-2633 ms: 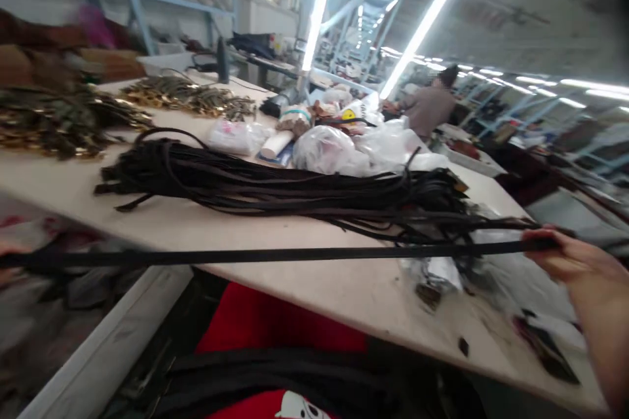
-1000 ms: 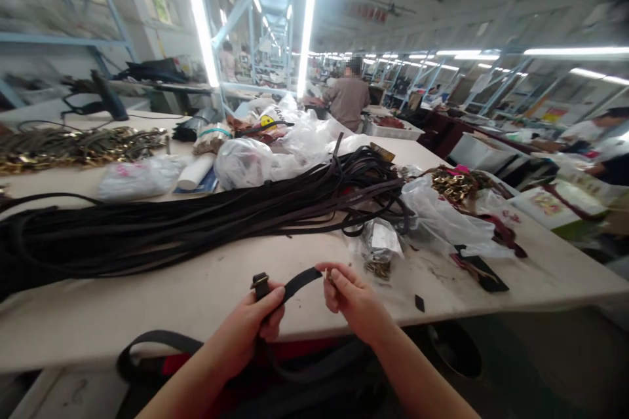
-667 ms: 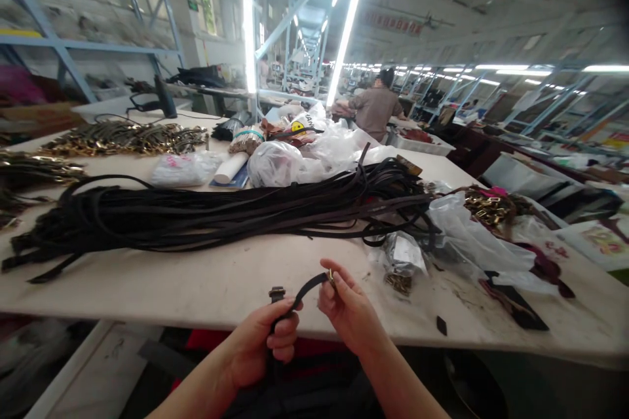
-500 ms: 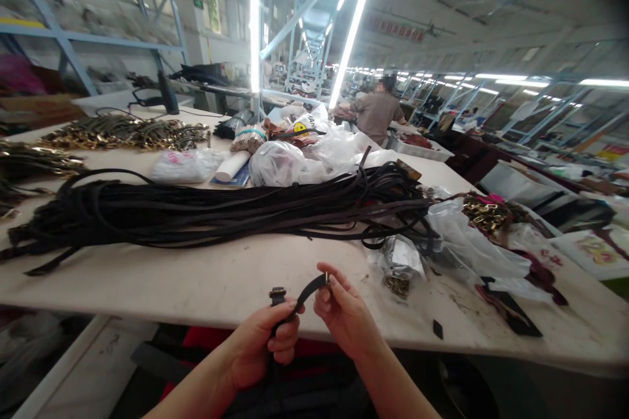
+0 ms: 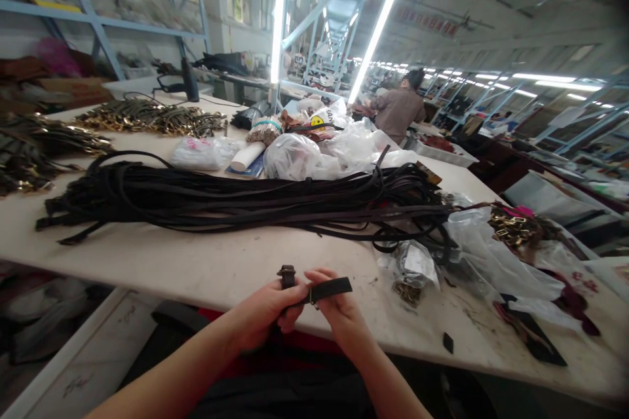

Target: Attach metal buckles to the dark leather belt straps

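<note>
Small brass-coloured metal loop [image 5: 312,295] has shifted inward from the flat black strap's [image 5: 335,287] tip, seemingly threaded; left hand [image 5: 276,304] and right hand [image 5: 339,313] both grasp the strap.

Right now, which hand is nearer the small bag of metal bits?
Right. The right hand is left of the small bag, apart; the left hand is farther left.

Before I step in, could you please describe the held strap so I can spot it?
Across the pale table lies a long strap bundle. Nearer, left hand and right hand hold the black strap, its blunt end clear of that bundle.
</note>
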A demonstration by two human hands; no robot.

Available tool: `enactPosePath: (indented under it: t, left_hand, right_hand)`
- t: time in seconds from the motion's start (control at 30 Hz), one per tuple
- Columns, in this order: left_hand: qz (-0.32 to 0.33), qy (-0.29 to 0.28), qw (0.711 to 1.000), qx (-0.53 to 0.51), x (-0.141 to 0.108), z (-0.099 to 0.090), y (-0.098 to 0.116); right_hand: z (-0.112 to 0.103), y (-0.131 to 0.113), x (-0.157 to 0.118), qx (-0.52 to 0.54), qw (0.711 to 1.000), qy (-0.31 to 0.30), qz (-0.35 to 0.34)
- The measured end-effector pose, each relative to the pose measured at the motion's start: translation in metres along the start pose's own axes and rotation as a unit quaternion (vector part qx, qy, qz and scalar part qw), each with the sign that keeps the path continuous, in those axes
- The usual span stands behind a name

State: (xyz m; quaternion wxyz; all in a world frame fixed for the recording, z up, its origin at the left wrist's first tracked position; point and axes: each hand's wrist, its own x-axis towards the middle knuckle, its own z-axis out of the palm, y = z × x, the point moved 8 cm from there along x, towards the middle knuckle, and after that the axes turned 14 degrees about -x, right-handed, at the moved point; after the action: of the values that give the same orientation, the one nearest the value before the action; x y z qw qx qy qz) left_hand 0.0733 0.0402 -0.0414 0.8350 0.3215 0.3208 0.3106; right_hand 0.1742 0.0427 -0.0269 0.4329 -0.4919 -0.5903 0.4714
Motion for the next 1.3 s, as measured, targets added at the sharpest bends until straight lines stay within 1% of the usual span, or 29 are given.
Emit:
enactPosePath:
  t: [0.03,0.1,0.13,0.17,0.23,0.3,0.33,0.43,0.5,0.67,0.73,0.8,0.87,0.97,1.03,1.13,1.2,1.23,1.3]
  left_hand:
    - [0.028,0.005,0.999,0.038,0.000,0.004,0.006]
    - [0.087,0.002,0.986,0.139,-0.003,0.011,0.019]
    - [0.121,0.010,0.973,0.196,-0.004,0.013,0.027]
    - [0.153,0.029,0.955,0.253,-0.006,0.013,0.036]
    - [0.204,0.089,0.909,0.353,-0.011,0.010,0.053]
    - [0.229,0.135,0.862,0.431,-0.014,0.008,0.066]
    - [0.238,0.138,0.842,0.464,-0.014,0.009,0.069]
    - [0.264,0.116,0.795,0.534,-0.011,0.017,0.071]
    - [0.270,0.110,0.777,0.558,-0.009,0.018,0.068]
    - [0.285,0.120,0.760,0.572,-0.012,0.019,0.065]
    - [0.283,0.136,0.754,0.577,-0.014,0.018,0.066]
    - [0.273,0.146,0.750,0.585,-0.014,0.017,0.066]
    - [0.260,0.141,0.753,0.588,-0.013,0.015,0.064]
    - [0.250,0.117,0.768,0.578,-0.011,0.013,0.062]
    - [0.240,0.111,0.772,0.578,-0.010,0.008,0.062]
    - [0.223,0.116,0.767,0.591,-0.011,0.001,0.064]
    - [0.219,0.105,0.765,0.596,-0.011,0.003,0.063]
    - [0.216,0.099,0.767,0.597,-0.010,0.004,0.062]
    - [0.202,0.096,0.778,0.588,-0.008,0.006,0.058]
  right_hand:
    - [-0.002,-0.004,0.000,-0.001,1.000,0.009,-0.017]
    - [-0.004,-0.009,-0.001,0.067,0.998,0.013,-0.014]
    - [-0.005,-0.011,0.000,0.118,0.993,0.009,-0.004]
    - [-0.005,-0.013,0.001,0.166,0.986,0.002,0.010]
    - [-0.001,-0.016,0.003,0.216,0.975,-0.027,0.051]
    - [0.007,-0.016,0.004,0.184,0.976,-0.065,0.096]
    - [0.011,-0.014,0.004,0.151,0.979,-0.080,0.115]
    - [0.019,-0.011,0.004,0.065,0.982,-0.112,0.136]
    - [0.022,-0.011,0.004,0.045,0.983,-0.119,0.132]
    - [0.019,-0.015,0.003,0.082,0.981,-0.106,0.142]
    - [0.021,-0.016,0.003,0.086,0.979,-0.117,0.146]
    - [0.024,-0.017,0.003,0.078,0.980,-0.129,0.133]
    - [0.026,-0.018,0.004,0.060,0.984,-0.130,0.107]
    - [0.023,-0.021,0.006,0.013,0.992,-0.107,0.062]
    - [0.020,-0.027,0.007,-0.042,0.994,-0.100,0.031]
    - [0.016,-0.036,0.009,-0.138,0.986,-0.094,-0.007]
    - [0.012,-0.038,0.012,-0.162,0.984,-0.080,-0.004]
    - [0.012,-0.037,0.013,-0.153,0.985,-0.075,0.007]
    - [0.016,-0.031,0.015,-0.098,0.991,-0.078,0.037]
